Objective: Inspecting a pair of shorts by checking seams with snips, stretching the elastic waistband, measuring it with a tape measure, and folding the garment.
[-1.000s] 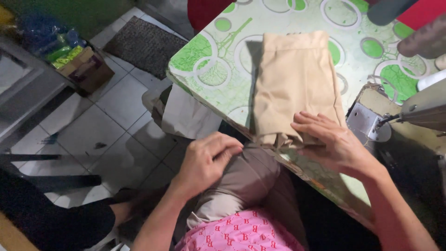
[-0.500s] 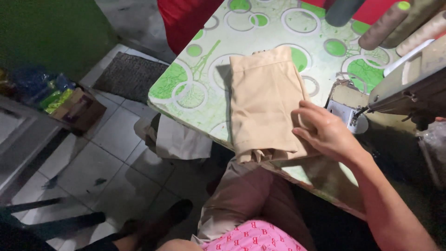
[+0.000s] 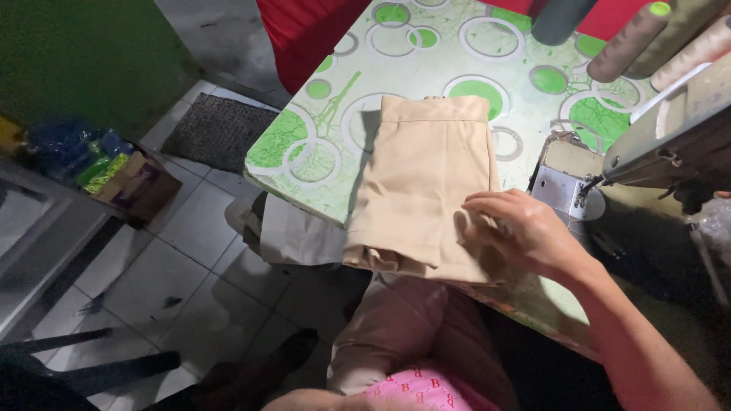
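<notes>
A folded beige cloth [image 3: 422, 190] lies on a table with a green-and-white circle-patterned cover [image 3: 320, 144], its near end hanging slightly over the table's edge. My right hand [image 3: 518, 232] rests on the cloth's near right corner, fingers curled and pinching the fabric. My left hand is out of view; only part of an arm shows at the bottom of the frame. More beige fabric [image 3: 403, 335] lies over my lap below the table.
A sewing machine [image 3: 662, 144] stands at the right with thread cones [image 3: 632, 38] behind it. Red fabric [image 3: 304, 38] hangs at the table's far side. A dark mat [image 3: 217, 133], a box of coloured items [image 3: 122, 179] and pale cloth [image 3: 293, 232] are on the tiled floor.
My left hand, earlier near the cloth's front edge, has dropped out of view. My right hand stays on the cloth's near right corner. The view has shifted closer.
</notes>
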